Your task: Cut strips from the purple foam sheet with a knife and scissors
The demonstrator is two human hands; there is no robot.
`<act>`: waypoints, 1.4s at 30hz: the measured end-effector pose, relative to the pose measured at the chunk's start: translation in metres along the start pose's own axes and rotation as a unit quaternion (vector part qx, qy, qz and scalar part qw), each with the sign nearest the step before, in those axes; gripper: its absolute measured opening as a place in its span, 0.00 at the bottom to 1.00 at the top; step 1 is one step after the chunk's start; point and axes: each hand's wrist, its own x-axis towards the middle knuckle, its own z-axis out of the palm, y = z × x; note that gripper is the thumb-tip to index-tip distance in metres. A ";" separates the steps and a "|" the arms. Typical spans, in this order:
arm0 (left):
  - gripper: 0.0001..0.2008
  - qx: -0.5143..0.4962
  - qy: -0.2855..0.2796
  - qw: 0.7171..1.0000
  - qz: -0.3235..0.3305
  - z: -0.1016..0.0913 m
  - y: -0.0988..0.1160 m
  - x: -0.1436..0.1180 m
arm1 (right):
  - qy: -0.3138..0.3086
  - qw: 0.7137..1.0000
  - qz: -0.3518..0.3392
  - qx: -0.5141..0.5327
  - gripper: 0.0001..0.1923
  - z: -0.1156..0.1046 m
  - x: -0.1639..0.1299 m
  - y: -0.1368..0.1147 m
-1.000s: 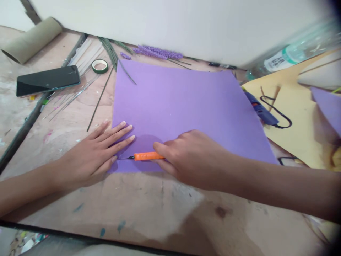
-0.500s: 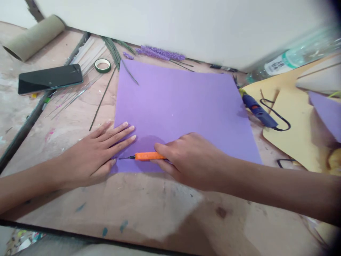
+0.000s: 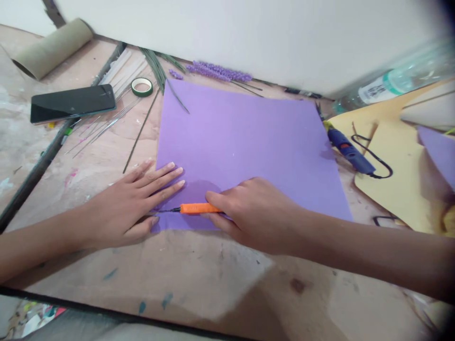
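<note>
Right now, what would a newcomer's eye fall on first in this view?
A large purple sheet lies in the middle of the table. Near its closest edge, the bright orange tool stands out in the right hand, with the left hand lying across the sheet's left edge. A dark phone rests farther left.

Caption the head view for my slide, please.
Left hand spread partly on the purple sheet, right hand holding an orange tool.

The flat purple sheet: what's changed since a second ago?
The right edge of the flat purple sheet lies further left, uncovering more of the blue glue gun. The left hand spread its thumb nearer the wearer. The right hand still grips the orange-handled cutter.
</note>
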 end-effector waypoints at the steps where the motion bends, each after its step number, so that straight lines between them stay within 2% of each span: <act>1: 0.39 -0.004 0.002 1.000 -0.001 0.000 0.000 0.000 | -0.001 1.000 -0.002 -0.002 0.15 0.000 0.000 0.000; 11: 0.34 0.001 0.011 1.000 0.004 0.002 0.000 0.004 | -0.035 0.999 0.013 -0.031 0.15 0.000 -0.002 0.001; 20: 0.33 0.034 -0.013 0.999 0.026 0.000 0.000 0.006 | 0.008 1.000 -0.002 -0.021 0.14 0.013 -0.005 0.004; 23: 0.35 0.028 -0.022 0.999 0.014 -0.002 0.000 0.006 | 0.016 1.000 -0.002 -0.021 0.13 0.016 -0.006 0.004; 27: 0.34 0.018 0.005 1.000 -0.013 0.000 0.007 0.005 | 0.053 0.998 -0.014 -0.024 0.12 0.022 -0.009 0.004; 35: 0.29 0.057 0.034 0.990 -0.124 0.008 0.027 -0.003 | 0.095 0.995 -0.034 -0.028 0.08 0.031 -0.012 0.005; 42: 0.28 0.101 0.018 0.984 -0.143 0.008 0.030 0.001 | 0.153 0.987 -0.049 -0.030 0.06 0.040 -0.012 0.007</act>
